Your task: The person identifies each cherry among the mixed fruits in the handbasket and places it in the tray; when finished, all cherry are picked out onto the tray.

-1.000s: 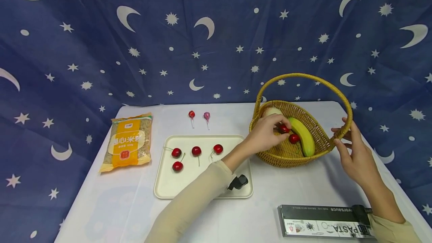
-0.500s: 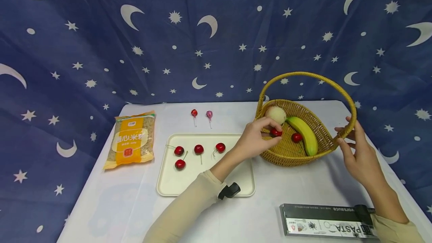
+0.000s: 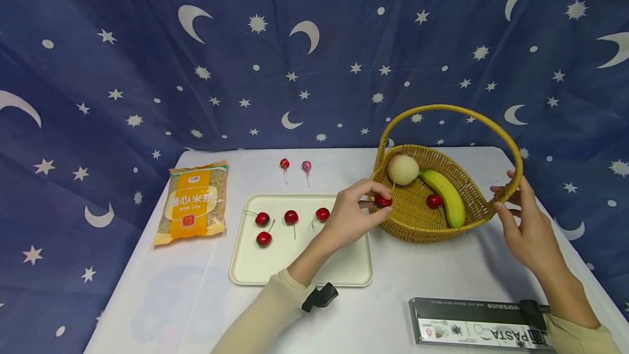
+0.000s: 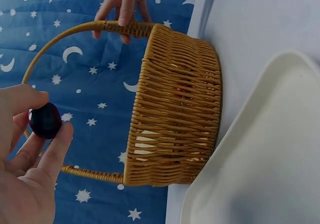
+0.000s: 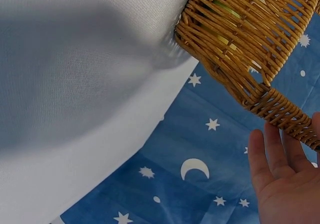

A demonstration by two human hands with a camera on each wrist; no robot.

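Well, L fingers (image 4: 56, 149) pinch 1 cherry (image 4: 46, 120), partly hidden, w/ R fingers (image 5: 259, 156) round basket handle (image 3: 442, 107).

A bag (image 3: 191, 202) with an orange label lies at the left of the white-covered bench (image 3: 187, 310). A red lollipop (image 3: 284, 164) and a pink lollipop (image 3: 307, 166) lie near the back edge. A PASTA box (image 3: 472, 323) lies front right; a blue moon-and-star cloth (image 3: 275, 59) hangs behind.

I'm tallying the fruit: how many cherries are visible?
6: four cherries on the tray, one pinched in the left hand, one in the basket beside the banana. Others may be hidden.
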